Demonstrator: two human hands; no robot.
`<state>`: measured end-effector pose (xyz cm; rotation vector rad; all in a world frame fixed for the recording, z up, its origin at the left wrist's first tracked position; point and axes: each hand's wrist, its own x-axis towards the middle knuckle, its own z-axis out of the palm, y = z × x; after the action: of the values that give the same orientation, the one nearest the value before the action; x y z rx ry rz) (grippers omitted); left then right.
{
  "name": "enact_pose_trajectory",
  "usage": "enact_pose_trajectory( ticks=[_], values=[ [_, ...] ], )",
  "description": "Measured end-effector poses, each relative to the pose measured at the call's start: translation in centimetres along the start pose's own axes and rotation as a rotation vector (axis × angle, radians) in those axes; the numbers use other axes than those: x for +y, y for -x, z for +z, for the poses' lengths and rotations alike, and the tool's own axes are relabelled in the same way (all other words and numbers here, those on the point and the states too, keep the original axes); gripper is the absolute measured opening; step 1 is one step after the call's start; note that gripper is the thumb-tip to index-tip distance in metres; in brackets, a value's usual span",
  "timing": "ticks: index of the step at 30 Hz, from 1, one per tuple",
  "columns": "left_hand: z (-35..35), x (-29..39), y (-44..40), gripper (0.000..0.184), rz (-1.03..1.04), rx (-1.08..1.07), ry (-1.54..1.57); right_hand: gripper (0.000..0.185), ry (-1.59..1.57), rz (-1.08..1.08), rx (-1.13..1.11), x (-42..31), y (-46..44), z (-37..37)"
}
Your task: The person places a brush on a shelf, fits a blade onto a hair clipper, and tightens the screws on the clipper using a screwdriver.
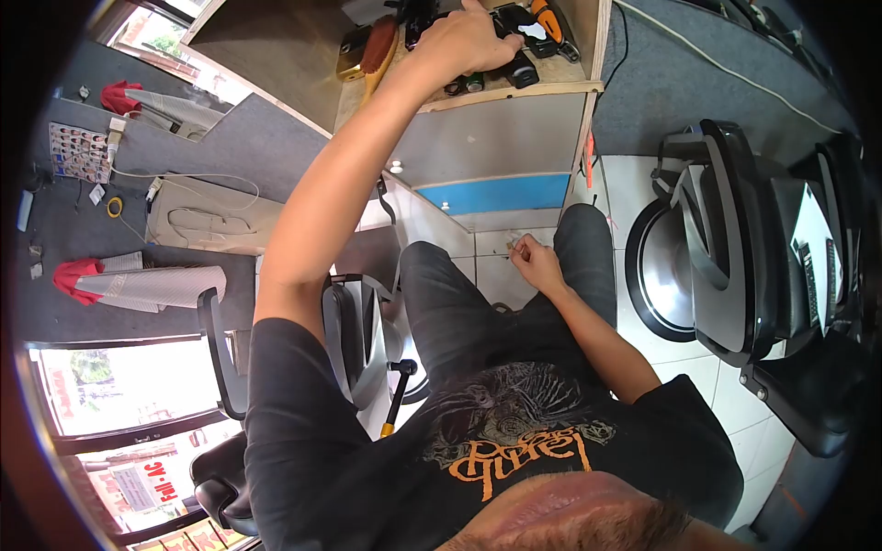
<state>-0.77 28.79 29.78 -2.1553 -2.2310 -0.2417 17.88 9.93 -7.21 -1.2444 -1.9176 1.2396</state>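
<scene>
My left hand [467,42] reaches into the open shelf of a wooden cabinet [514,95], its fingers apart over a cluster of black tools. Some fingertips are cut off by the top edge of the view. Beside the wrist lies a brush [378,44] with reddish-brown bristles and a pale handle. To the right of the hand are a black device [521,70] and an orange-and-black tool [548,20]. My right hand [540,264] hovers near my right knee with its fingers curled and pinched together. Whatever sits between those fingertips is too small to name.
Below the shelf are a grey front [501,138] and a blue drawer [514,195]. A barber chair [735,266] stands on the right; another chair [354,317] is at my left. A cable [726,66] runs along the upper right. Red-and-white cloth [138,280] appears on the left.
</scene>
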Motion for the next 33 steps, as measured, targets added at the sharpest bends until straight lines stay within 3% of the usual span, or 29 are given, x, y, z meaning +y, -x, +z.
enact_pose_trajectory(
  ticks=[4,10,19,31,33],
  values=[
    [-0.9,1.8,-1.1,0.094,-0.049,-0.167,0.027,0.020,-0.004,0.006,0.002,0.3,0.1,-0.1],
    [-0.6,2.4,-2.0,0.091,-0.131,-0.209,0.054,0.019,0.003,0.024,-0.010,0.2,0.0,-0.1],
    [1.0,1.0,-1.0,0.092,-0.142,0.045,0.243,0.020,-0.006,0.034,-0.011,0.5,0.0,-0.2],
    [-0.4,-1.6,6.1,0.077,-0.027,0.470,0.528,0.021,-0.017,0.047,-0.025,0.8,-0.1,-0.1],
    [1.5,-2.6,8.7,0.070,0.122,0.548,0.919,0.021,-0.049,0.071,-0.011,1.2,-0.4,0.2]
  ],
)
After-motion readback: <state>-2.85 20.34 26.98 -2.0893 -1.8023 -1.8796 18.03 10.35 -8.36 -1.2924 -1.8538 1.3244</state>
